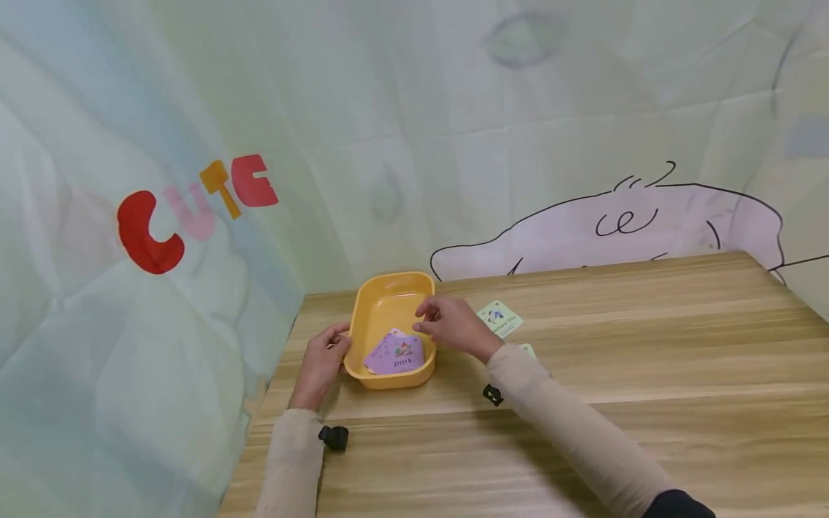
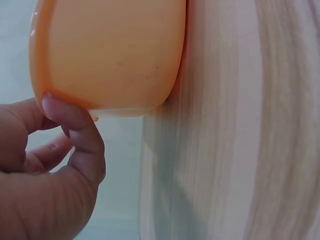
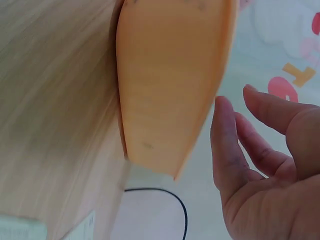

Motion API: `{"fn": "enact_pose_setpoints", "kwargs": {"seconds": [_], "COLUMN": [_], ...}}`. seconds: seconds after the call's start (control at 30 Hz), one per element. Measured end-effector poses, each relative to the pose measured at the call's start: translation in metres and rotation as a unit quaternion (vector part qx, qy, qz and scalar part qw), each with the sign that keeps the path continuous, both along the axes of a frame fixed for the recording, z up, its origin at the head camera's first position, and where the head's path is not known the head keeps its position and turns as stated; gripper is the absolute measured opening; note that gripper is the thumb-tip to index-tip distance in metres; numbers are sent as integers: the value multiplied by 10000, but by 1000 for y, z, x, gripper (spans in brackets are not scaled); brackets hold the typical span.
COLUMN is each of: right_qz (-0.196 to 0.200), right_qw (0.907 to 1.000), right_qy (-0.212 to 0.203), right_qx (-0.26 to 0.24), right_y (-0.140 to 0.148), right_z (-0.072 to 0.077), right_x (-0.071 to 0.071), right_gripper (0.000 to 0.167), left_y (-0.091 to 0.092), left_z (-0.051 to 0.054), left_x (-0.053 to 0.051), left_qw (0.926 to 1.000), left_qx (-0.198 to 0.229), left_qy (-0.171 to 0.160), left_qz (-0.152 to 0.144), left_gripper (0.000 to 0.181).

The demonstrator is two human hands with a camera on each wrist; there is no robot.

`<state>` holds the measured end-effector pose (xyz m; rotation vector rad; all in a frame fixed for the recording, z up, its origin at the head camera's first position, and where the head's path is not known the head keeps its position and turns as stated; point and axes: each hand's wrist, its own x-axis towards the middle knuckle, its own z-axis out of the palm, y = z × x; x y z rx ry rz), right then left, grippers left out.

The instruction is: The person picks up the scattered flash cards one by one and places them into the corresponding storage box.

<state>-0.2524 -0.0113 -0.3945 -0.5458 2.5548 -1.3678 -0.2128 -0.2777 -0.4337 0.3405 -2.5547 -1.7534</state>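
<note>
A yellow plastic tray (image 1: 391,309) stands at the table's left side. Purple cards (image 1: 400,360) lie overlapped in its near end, the top one printed "park". At the tray's left side is my left hand (image 1: 322,363); the left wrist view shows thumb and finger pinching the rim of the tray (image 2: 110,55). My right hand (image 1: 456,327) hovers at the right rim, its fingers loosely bent and pointing over the tray. Seen from the right wrist, thumb and fingers (image 3: 225,150) are apart with nothing between them, beside the tray's outer wall (image 3: 165,90).
Right of the tray, a green card (image 1: 504,320) lies on the wooden table (image 1: 648,345). A second pale green card (image 1: 528,350) is mostly hidden behind the right forearm. A printed cloth backdrop (image 1: 388,129) rises behind the table and along its left side.
</note>
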Motion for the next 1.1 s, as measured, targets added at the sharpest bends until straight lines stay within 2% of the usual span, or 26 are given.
{"fn": "enact_pose_setpoints", "kwargs": {"seconds": [0.2, 0.3, 0.57, 0.67, 0.73, 0.83, 0.93, 1.1], "right_qz": [-14, 12, -155, -171, -205, -296, -344, -341], "right_qw": [9981, 9980, 9994, 9998, 9979, 9894, 9781, 9662], "right_qy": [-160, -143, -92, 79, 265, 407, 372, 257], "right_qx": [-587, -609, -296, 78, 553, 1364, 2020, 2543], "right_y": [24, 37, 69, 81, 90, 103, 113, 126], "right_z": [3, 1, -7, -9, -9, -10, -11, -16], "right_x": [-1, -3, -2, -1, 1, 3, 6, 7], "right_gripper": [14, 15, 13, 16, 20, 29, 40, 53], "left_y": [-1, -1, -3, -3, -3, -2, -1, -1], "left_z": [2, 3, 1, -1, -1, -1, -2, -2], "left_x": [0, 0, -1, -1, -2, -2, -3, -3], "left_qw": [10000, 10000, 10000, 10000, 10000, 10000, 10000, 10000], "left_qx": [18, 12, -11, -14, -6, 4, 34, 48], "left_qy": [50, 54, -21, -32, -28, -27, -16, 48], "left_qz": [2, 6, 8, 27, 25, 13, 5, -30], "left_gripper": [36, 36, 36, 36, 36, 36, 35, 36]}}
